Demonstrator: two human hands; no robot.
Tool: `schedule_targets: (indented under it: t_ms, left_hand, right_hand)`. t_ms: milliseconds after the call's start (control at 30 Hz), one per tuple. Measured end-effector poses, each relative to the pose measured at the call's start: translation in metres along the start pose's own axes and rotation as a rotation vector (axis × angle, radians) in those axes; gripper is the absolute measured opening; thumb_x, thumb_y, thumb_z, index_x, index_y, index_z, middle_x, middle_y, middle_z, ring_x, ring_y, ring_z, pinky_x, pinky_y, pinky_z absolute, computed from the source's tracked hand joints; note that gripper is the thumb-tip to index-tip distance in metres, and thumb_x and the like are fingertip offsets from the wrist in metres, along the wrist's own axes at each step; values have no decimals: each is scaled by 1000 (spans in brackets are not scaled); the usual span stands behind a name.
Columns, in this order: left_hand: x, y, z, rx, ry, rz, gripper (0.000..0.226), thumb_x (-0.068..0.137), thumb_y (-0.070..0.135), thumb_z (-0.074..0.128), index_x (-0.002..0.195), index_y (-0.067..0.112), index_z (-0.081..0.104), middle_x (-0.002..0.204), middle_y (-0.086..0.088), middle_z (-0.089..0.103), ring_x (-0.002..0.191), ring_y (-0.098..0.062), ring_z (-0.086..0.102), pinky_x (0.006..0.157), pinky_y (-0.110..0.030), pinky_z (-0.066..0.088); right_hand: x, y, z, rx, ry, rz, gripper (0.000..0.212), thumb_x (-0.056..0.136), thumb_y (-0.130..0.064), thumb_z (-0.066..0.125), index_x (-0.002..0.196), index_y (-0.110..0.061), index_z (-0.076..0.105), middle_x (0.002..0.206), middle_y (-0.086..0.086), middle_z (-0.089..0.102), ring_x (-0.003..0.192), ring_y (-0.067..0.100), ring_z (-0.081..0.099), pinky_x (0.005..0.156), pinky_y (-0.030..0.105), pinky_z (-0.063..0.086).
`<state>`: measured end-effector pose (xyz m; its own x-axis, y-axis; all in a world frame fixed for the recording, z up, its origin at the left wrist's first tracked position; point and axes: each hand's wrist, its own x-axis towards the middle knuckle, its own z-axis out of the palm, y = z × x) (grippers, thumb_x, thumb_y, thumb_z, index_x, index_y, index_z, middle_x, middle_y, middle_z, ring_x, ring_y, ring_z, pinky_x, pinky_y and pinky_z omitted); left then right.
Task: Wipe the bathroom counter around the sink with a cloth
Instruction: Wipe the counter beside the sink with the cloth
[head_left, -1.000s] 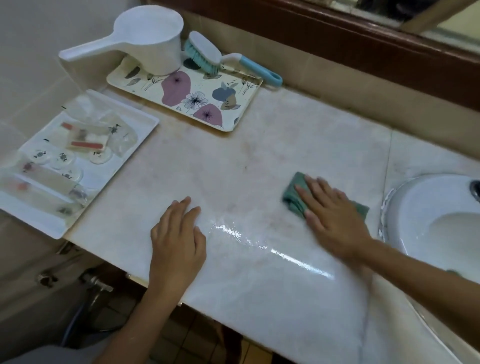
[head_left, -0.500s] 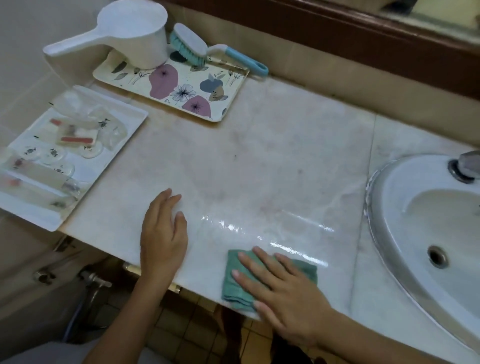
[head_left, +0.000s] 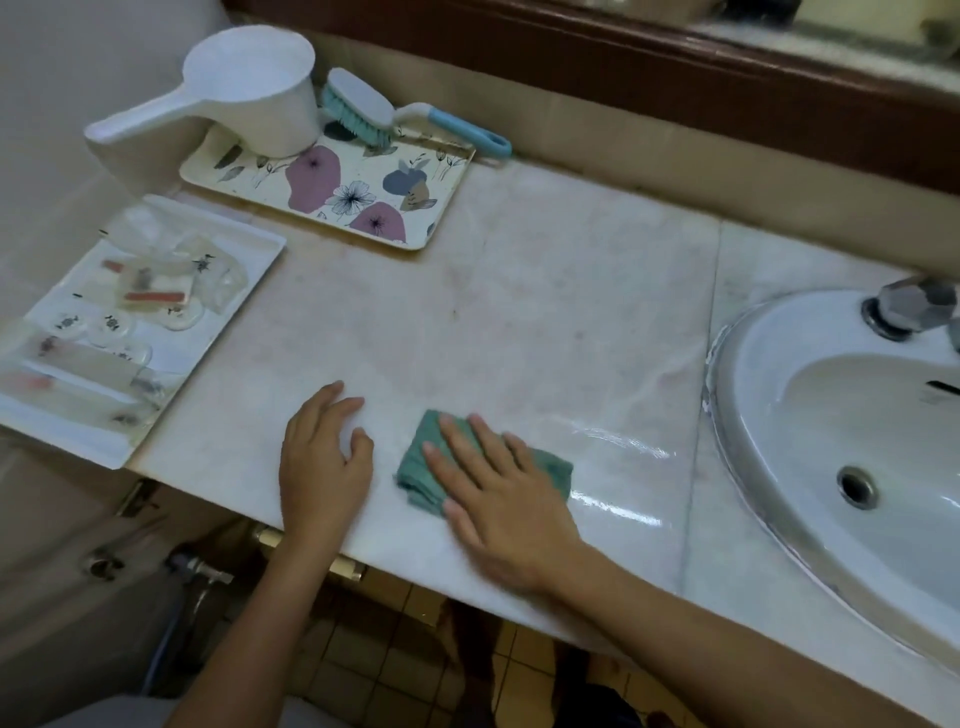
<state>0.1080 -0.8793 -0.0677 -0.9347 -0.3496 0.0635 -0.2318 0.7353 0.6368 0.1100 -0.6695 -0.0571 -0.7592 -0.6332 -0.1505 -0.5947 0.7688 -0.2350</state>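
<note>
A folded green cloth (head_left: 418, 467) lies flat on the pale marble counter (head_left: 545, 322) near its front edge. My right hand (head_left: 498, 488) presses down on the cloth with fingers spread, covering most of it. My left hand (head_left: 322, 457) rests palm-down on the counter just left of the cloth, holding nothing. The white sink (head_left: 841, 441) is set into the counter at the right. Wet shiny streaks show on the marble between the cloth and the sink.
A floral tray (head_left: 332, 192) at the back left holds a white scoop (head_left: 249, 88) and a blue-handled brush (head_left: 379, 117). A white tray (head_left: 171, 358) of small toiletries overhangs the left end. A chrome tap (head_left: 909, 306) stands behind the sink basin.
My right hand slid the cloth from near the sink down toward the front edge, then leftward and slightly up beside my left hand. The left hand stayed put.
</note>
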Motion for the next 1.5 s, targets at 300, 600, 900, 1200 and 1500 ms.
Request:
schedule_targets:
  t_ms: [300, 600, 900, 1200, 1500]
  left_hand:
    - [-55, 112, 29, -26, -209, 431, 38, 86, 18, 56, 124, 23, 60, 148, 3, 42, 135, -16, 37, 106, -28, 30]
    - [-62, 166, 131, 453, -555, 846, 56, 92, 48, 40, 147, 37, 36, 160, -2, 23, 146, -29, 24, 110, -51, 28]
    - [72, 211, 184, 536, -668, 1093, 58, 96, 59, 17, 152, 45, 8, 163, 9, -5, 150, -19, -3, 117, -42, 6]
    - [121, 298, 257, 513, -533, 534, 59, 98, 53, 12, 154, 37, 1, 163, -2, -10, 149, -29, -11, 118, -52, -2]
    - [-106, 197, 165, 404, -482, 653, 58, 96, 50, 33, 152, 35, 25, 163, -2, 10, 149, -29, 10, 115, -50, 10]
  right_hand:
    - [-68, 91, -42, 344, 101, 297, 57, 90, -48, 26, 142, -31, 44, 154, -11, 32, 143, 7, 16, 113, 37, 25]
    - [-174, 180, -44, 121, 288, 1154, 57, 90, -54, 26, 113, -17, 63, 121, 5, 63, 113, 37, 48, 89, 48, 41]
    - [-170, 186, -33, 12, 194, 1083, 62, 88, -57, 15, 87, -15, 61, 81, 4, 61, 89, 29, 49, 55, 34, 39]
    - [-169, 186, -34, -27, 150, 1063, 59, 89, -56, 17, 80, -16, 59, 71, 3, 60, 81, 29, 54, 52, 32, 34]
    - [-170, 185, -35, -24, 177, 1046, 56, 93, -53, 19, 83, -15, 58, 77, 6, 63, 85, 30, 52, 56, 34, 35]
